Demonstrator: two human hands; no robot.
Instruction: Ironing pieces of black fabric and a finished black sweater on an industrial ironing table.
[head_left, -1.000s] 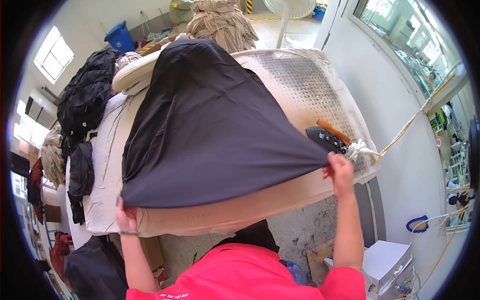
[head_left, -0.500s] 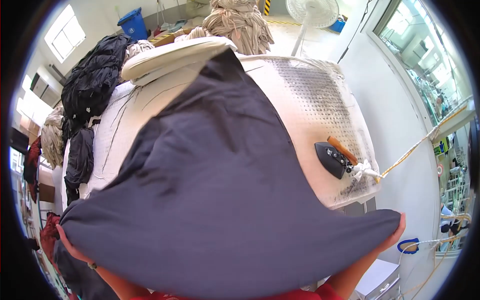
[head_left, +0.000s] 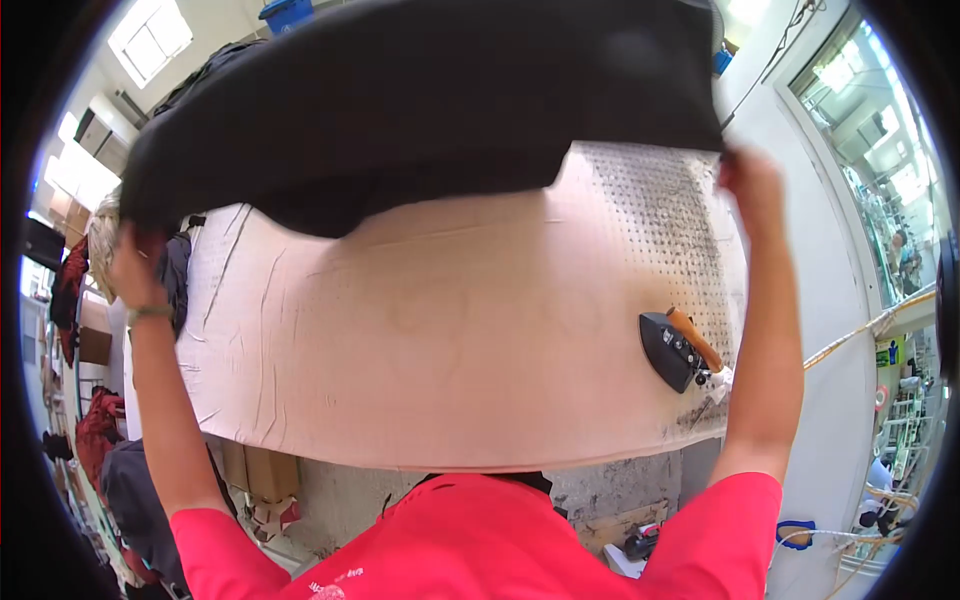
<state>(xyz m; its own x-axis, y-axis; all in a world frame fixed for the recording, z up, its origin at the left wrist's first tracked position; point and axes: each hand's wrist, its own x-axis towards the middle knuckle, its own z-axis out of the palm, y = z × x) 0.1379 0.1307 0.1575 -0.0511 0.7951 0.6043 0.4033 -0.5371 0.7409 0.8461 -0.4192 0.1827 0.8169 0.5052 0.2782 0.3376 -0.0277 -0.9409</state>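
A wide dark cloth point(head_left: 430, 110) is stretched out in the air over the far part of a padded ironing table point(head_left: 430, 340). My left hand point(head_left: 137, 272) is closed on its left corner, at the table's left edge. At the far right, my right hand point(head_left: 756, 192), slightly smeared by motion, grips the opposite corner. Between my hands the cloth's lower edge hangs unevenly and casts a shadow on the pale cover. An iron point(head_left: 672, 352) with a wooden handle rests on the table's right side, apart from both hands.
Dark cloth heaps point(head_left: 175, 280) lie beyond the table's left edge. A yellow-and-white cord point(head_left: 850, 335) stretches to the right, in front of a white wall point(head_left: 790, 210) with a window. Cardboard point(head_left: 262, 472) lies below the table's front edge. A blue bin point(head_left: 287, 14) stands far back.
Both hands have swung up and away from me with the cloth. It has lifted off the table, baring the pale cover that it lay across before.
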